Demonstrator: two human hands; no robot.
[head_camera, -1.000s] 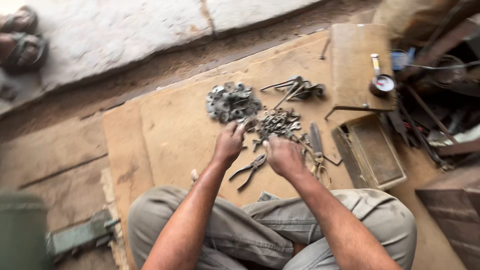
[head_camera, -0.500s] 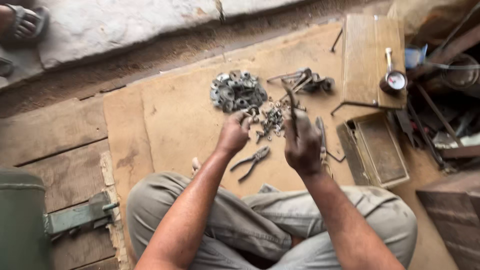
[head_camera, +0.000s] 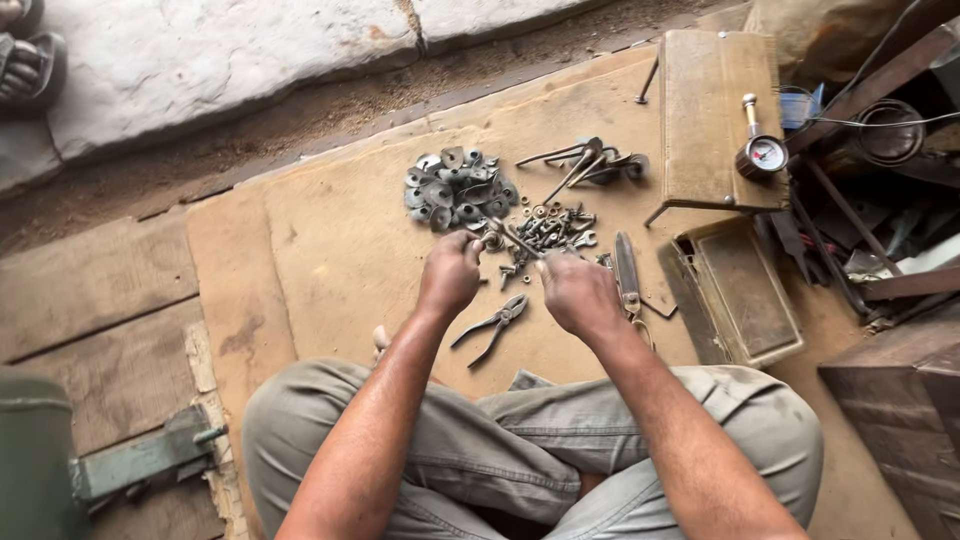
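I sit cross-legged on a tan board (head_camera: 330, 250). My left hand (head_camera: 450, 275) and my right hand (head_camera: 578, 295) are held close together above it. Between them runs a thin metal rod or bolt (head_camera: 515, 240), gripped at both ends. Just beyond my fingers lies a heap of small nuts and bolts (head_camera: 550, 225). A pile of grey washers and discs (head_camera: 455, 188) sits farther out to the left. Pliers (head_camera: 495, 325) lie on the board below my left hand.
Spanners and long tools (head_camera: 585, 165) lie at the far right of the board. A file (head_camera: 627, 270) rests beside my right hand. A wooden box (head_camera: 715, 120) carries a round pressure gauge (head_camera: 765, 152). An open metal tray (head_camera: 740, 295) and scrap metal fill the right side.
My right hand has come down from a raised position and met my left hand, both now on the thin metal piece. The camera view has shifted slightly.
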